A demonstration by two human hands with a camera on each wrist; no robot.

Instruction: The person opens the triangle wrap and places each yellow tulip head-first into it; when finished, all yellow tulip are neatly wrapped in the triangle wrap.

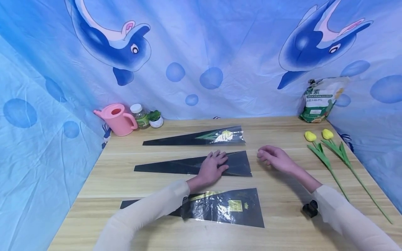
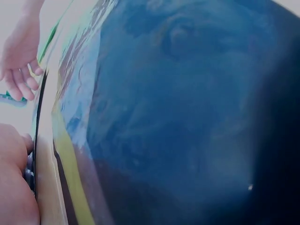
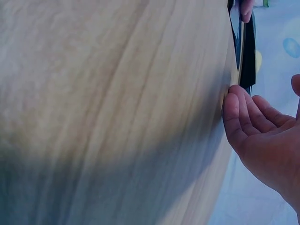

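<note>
Three long tapered black flower sleeves lie across the wooden table, wide ends to the right. My left hand [image 1: 211,169] rests on the middle sleeve [image 1: 176,165], fingers spread and palm down. A yellow tulip [image 1: 226,135] shows through the clear face of the back sleeve [image 1: 176,140]. Gold print marks the front sleeve [image 1: 251,212], which passes under my left forearm and fills much of the left wrist view. To the right of the middle sleeve's wide end, my right hand [image 1: 276,158] hovers near the table. Its fingers are loosely bent with nothing between them, as the right wrist view [image 3: 267,136] confirms.
Two yellow tulips [image 1: 326,164] with long stems lie on the right of the table [image 1: 282,223]. At the back left stand a pink watering can [image 1: 120,122], a lidded jar [image 1: 141,118] and a small potted plant [image 1: 155,120]. A green-white bag [image 1: 318,104] stands back right.
</note>
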